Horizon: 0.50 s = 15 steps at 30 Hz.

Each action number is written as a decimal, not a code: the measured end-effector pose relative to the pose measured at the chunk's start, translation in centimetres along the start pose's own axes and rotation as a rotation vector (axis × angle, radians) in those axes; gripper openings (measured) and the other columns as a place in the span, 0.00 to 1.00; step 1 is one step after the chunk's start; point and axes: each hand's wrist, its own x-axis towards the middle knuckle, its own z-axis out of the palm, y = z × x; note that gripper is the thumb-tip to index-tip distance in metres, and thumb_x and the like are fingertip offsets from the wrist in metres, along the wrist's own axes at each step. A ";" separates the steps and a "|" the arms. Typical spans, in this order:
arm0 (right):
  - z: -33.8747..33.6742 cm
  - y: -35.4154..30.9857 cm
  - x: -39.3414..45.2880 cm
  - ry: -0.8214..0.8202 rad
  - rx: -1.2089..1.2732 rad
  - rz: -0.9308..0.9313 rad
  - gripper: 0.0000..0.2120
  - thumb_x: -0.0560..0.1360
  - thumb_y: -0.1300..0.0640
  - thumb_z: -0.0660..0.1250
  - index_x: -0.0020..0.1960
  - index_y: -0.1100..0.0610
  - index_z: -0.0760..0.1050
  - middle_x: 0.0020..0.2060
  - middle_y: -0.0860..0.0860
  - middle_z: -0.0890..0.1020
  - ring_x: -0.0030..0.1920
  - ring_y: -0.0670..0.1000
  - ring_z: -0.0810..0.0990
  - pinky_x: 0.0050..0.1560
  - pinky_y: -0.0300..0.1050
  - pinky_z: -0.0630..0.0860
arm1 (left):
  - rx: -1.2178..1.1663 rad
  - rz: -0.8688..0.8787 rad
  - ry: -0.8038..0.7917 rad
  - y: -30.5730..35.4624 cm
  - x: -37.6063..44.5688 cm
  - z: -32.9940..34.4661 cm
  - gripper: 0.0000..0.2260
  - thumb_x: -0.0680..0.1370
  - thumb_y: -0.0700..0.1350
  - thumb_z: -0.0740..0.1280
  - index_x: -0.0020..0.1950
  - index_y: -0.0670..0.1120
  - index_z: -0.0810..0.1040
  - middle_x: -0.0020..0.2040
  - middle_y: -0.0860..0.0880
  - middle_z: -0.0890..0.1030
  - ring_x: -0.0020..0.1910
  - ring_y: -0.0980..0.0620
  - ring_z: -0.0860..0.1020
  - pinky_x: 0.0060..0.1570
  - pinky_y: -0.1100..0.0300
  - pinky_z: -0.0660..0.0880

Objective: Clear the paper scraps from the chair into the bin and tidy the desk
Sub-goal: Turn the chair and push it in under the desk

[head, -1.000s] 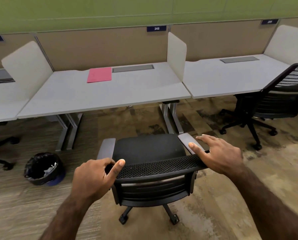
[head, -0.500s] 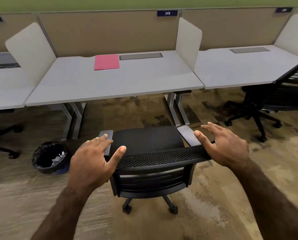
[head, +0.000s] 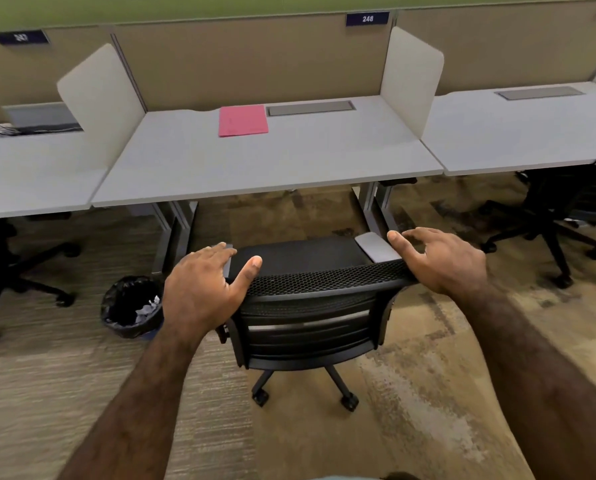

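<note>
A black mesh-backed office chair point(head: 310, 327) stands in front of the grey desk point(head: 272, 168), its back towards me. My left hand point(head: 203, 289) rests on the left top corner of the backrest, fingers spread over the left armrest and thumb on the top edge. My right hand point(head: 442, 261) lies on the right top corner with its fingers apart, beside the grey right armrest point(head: 372, 245). The visible part of the seat point(head: 303, 251) shows no scraps. A black-lined bin point(head: 130, 306) on the floor to the left holds crumpled paper point(head: 147, 308). A pink folder point(head: 242, 120) lies on the desk.
White divider panels point(head: 410, 81) stand at both ends of the desk. Another black chair point(head: 566, 209) is at the right and a chair base point(head: 19, 271) at the left. A laptop point(head: 43, 119) sits on the left desk. Desk legs point(head: 182, 223) flank the opening under the desk.
The chair has rolled closer to the desk with both hands on its backrest. My left hand has gone from a curled grip to spread fingers.
</note>
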 end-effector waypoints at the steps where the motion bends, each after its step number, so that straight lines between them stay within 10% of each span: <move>1: 0.2 -0.5 0.4 0.001 0.007 0.005 0.46 0.66 0.18 0.36 0.65 0.43 0.74 0.63 0.47 0.78 0.61 0.52 0.75 0.54 0.55 0.71 | 0.001 0.005 0.015 -0.4 0.5 0.0 0.37 0.74 0.74 0.46 0.62 0.50 0.79 0.64 0.49 0.79 0.64 0.49 0.75 0.60 0.51 0.71; 15: 2.0 -8.1 10.2 -0.079 -0.022 -0.050 0.51 0.62 0.17 0.32 0.66 0.43 0.74 0.59 0.51 0.80 0.59 0.56 0.77 0.52 0.55 0.73 | 0.056 -0.050 0.052 -5.9 10.2 0.8 0.33 0.73 0.74 0.49 0.54 0.50 0.80 0.53 0.49 0.83 0.52 0.47 0.79 0.47 0.51 0.75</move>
